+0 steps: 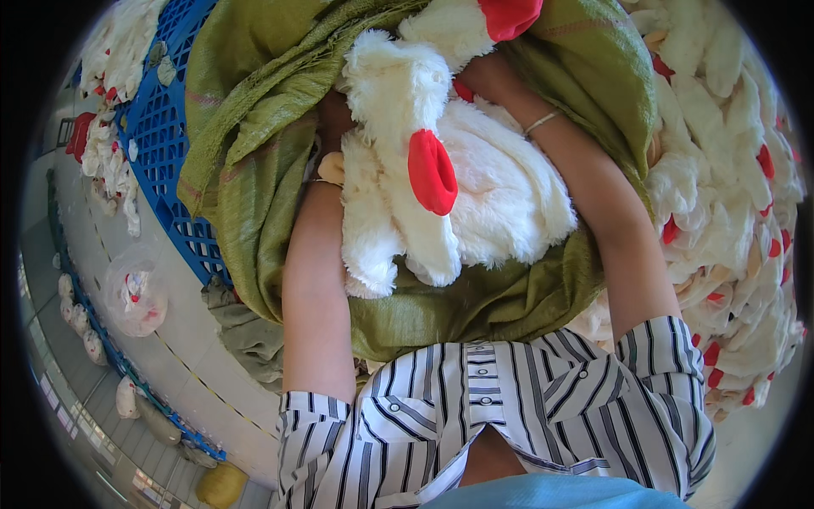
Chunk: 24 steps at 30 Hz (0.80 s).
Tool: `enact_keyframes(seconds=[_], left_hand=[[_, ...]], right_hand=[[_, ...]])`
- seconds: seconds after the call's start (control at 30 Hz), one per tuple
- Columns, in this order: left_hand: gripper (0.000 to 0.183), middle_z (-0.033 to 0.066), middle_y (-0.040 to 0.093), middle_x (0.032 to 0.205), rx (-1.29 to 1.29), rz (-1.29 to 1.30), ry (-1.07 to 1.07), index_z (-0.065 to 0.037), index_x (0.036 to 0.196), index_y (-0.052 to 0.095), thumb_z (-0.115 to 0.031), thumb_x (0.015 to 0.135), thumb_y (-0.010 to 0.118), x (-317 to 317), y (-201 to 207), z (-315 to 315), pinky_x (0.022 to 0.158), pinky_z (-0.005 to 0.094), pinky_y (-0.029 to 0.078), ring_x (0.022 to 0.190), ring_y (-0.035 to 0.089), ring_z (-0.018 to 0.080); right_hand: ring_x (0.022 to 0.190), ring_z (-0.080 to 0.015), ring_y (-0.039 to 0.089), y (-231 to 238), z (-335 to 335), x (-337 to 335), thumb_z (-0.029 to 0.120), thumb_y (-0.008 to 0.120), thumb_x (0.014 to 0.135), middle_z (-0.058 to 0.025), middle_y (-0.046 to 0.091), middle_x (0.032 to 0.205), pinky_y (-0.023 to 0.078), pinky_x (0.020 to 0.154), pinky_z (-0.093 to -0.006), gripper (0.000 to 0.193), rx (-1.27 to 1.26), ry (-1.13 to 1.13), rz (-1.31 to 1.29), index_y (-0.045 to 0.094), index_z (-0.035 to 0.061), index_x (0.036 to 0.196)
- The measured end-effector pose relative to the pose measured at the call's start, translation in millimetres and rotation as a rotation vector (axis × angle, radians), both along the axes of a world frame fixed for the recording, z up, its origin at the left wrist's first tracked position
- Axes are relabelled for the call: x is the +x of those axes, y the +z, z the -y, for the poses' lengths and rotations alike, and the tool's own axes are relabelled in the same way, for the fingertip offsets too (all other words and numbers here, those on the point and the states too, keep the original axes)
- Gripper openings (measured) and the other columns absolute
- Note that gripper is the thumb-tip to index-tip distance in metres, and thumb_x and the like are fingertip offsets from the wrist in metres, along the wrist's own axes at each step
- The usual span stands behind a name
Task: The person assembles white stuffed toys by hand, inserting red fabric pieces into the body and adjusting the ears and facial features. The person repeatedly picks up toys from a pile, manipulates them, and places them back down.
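An olive-green woven sack [246,161] gapes in front of me, its rim rolled and creased. White fluffy plush toy pieces [500,187] lie in its mouth. One plush piece [398,93] with a red oval patch [432,172] is on top, and another red part [511,15] shows at the far edge. Both my arms reach into the sack. My left hand [335,117] is at the left side of the plush, in shadow and mostly covered. My right hand [490,78] is at the far right of the pile, its fingers hidden under white fur.
A large heap of white plush pieces with red bits [721,195] rises on the right. At the left stands a blue plastic lattice crate [157,144], with more plush beyond it. A clear plastic bag [136,293] lies on the pale floor; a yellow bundle [222,484] sits lower left.
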<state>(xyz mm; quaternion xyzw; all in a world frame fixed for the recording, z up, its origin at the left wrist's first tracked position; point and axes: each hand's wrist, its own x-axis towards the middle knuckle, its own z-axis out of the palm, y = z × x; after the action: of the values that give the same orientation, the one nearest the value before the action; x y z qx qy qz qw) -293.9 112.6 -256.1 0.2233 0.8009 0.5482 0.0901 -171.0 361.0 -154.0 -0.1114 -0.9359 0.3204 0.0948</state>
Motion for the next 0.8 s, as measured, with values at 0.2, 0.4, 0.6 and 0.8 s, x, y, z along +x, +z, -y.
enact_keyframes(seconds=[0.2,0.4,0.6,0.8], left_hand=[[0.038,0.0145,0.064,0.112,0.309,0.396,0.026,0.001,0.118,0.058,-0.016,0.086,0.069,64.5,83.8,12.0,0.087,0.0352,0.048,0.102,0.061,0.0246],[0.036,0.0126,0.062,0.116,0.222,0.449,-0.203,0.002,0.122,0.055,-0.012,0.090,0.064,82.3,108.1,37.2,0.089,0.0335,0.048,0.104,0.059,0.0216],[0.036,0.0128,0.062,0.116,0.104,0.367,-0.239,0.002,0.122,0.055,-0.012,0.090,0.064,52.7,107.8,9.3,0.090,0.0336,0.048,0.104,0.059,0.0218],[0.036,0.0129,0.062,0.117,0.071,0.278,-0.184,0.002,0.122,0.055,-0.011,0.090,0.063,73.0,119.3,14.6,0.090,0.0336,0.048,0.105,0.059,0.0221]], right_hand=[[0.113,-0.0339,0.059,8.6,-61.2,44.1,0.047,0.062,0.083,-0.0224,0.065,0.116,0.045,0.097,-0.0406,0.058,-0.032,-0.183,0.098,0.062,0.0003,0.119],[0.111,-0.0268,0.060,-7.0,-73.5,38.0,0.046,0.064,0.081,-0.0178,0.064,0.118,0.046,0.095,-0.0359,0.063,-0.029,0.030,0.503,0.058,-0.0001,0.124],[0.108,-0.0220,0.061,-24.6,-54.1,12.1,0.036,0.063,0.086,-0.0137,0.065,0.116,0.047,0.094,-0.0336,0.053,-0.090,0.151,0.546,0.057,0.0010,0.126],[0.106,-0.0189,0.061,-15.1,-32.5,47.9,0.033,0.062,0.088,-0.0113,0.066,0.116,0.048,0.093,-0.0328,0.048,-0.293,0.215,0.574,0.059,0.0012,0.124]])
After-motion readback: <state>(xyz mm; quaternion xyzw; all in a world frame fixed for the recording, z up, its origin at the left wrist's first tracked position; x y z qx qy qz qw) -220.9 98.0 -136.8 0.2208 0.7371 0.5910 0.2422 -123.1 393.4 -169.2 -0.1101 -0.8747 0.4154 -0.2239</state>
